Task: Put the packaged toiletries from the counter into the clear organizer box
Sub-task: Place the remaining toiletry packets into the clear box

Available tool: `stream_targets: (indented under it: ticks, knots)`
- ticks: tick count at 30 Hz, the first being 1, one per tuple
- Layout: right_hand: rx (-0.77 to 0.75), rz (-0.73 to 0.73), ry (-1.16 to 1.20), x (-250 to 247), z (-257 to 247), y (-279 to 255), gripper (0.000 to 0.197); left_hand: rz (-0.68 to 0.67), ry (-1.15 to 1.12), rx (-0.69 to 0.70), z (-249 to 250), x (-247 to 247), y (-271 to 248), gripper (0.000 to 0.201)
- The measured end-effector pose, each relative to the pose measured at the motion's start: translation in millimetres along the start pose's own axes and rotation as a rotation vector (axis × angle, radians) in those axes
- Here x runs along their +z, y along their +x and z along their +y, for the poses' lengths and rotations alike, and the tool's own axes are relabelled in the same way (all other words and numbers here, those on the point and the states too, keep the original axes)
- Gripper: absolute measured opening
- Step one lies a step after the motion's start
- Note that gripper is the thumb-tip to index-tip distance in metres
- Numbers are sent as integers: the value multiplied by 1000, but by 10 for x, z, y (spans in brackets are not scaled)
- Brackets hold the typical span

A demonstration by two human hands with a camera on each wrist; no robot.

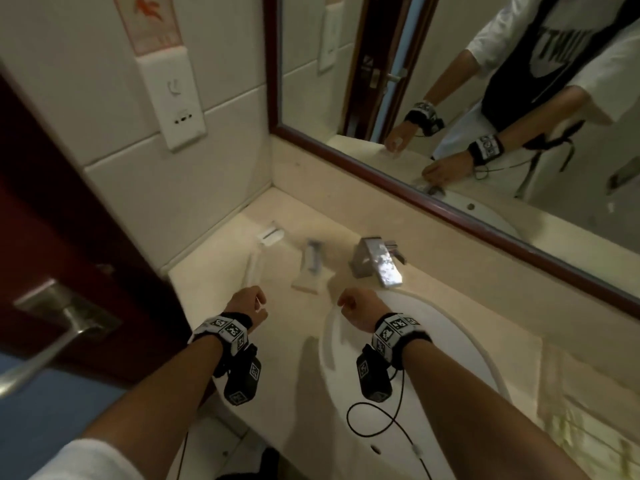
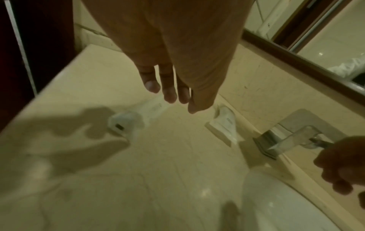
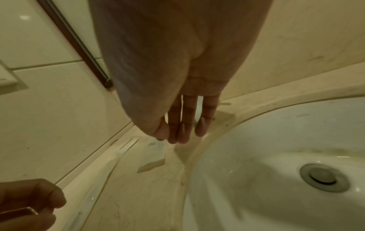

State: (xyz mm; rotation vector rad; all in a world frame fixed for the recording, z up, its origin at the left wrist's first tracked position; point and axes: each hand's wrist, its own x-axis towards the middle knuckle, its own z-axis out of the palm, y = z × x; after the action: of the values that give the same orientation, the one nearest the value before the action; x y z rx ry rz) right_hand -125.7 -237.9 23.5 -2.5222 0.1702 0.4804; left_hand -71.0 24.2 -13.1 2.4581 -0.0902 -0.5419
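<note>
Two packaged toiletries lie on the beige counter [image 1: 214, 268] left of the faucet. A long white pack [image 1: 255, 261] [image 2: 128, 123] lies nearest the wall. A flat pack with a grey item inside [image 1: 311, 268] [image 2: 225, 125] [image 3: 153, 154] lies beside the faucet. My left hand [image 1: 254, 299] [image 2: 171, 96] hovers just short of the long pack, fingers relaxed and empty. My right hand [image 1: 348, 303] [image 3: 177, 134] hangs over the basin's rim near the flat pack and holds nothing. No clear organizer box shows in any view.
A chrome faucet [image 1: 377, 261] stands behind the white basin [image 1: 450, 358]. A mirror [image 1: 450, 116] runs along the back wall above a low backsplash. A dark red door with a metal handle [image 1: 52, 327] stands close on the left. The tiled wall bounds the counter's left corner.
</note>
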Motion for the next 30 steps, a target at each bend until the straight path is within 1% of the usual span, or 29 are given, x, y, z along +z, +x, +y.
stream_targets:
  ticks: [5,9,13,15,17,20,25,28,30]
  knots:
    - [32,-41,-15,214,-174,406,21,-15,45,-65,-242,-81,197,27]
    - [62,-33,-30,331,-273,670,20,-13,72,-104,-349,-129,366,43]
    - [55,-65,-39,396,-377,925,20,-27,95,-186,-404,-125,531,55]
    - [44,-75,-39,396,-452,1075,21,-50,116,-196,-423,-114,613,60]
    - [26,-78,-47,382,-537,1229,22,-67,139,-203,-427,-112,679,59]
    - [6,-104,-64,338,-671,1451,23,-83,151,-225,-407,-113,780,52]
    - [-43,-95,-109,298,-831,1878,23,-168,183,-239,-351,-85,916,48]
    - [-53,-94,-129,314,-954,2128,31,-164,122,-266,-404,-107,961,28]
    - [-53,-56,-126,358,-1059,2285,38,-151,41,-297,-464,-136,972,25]
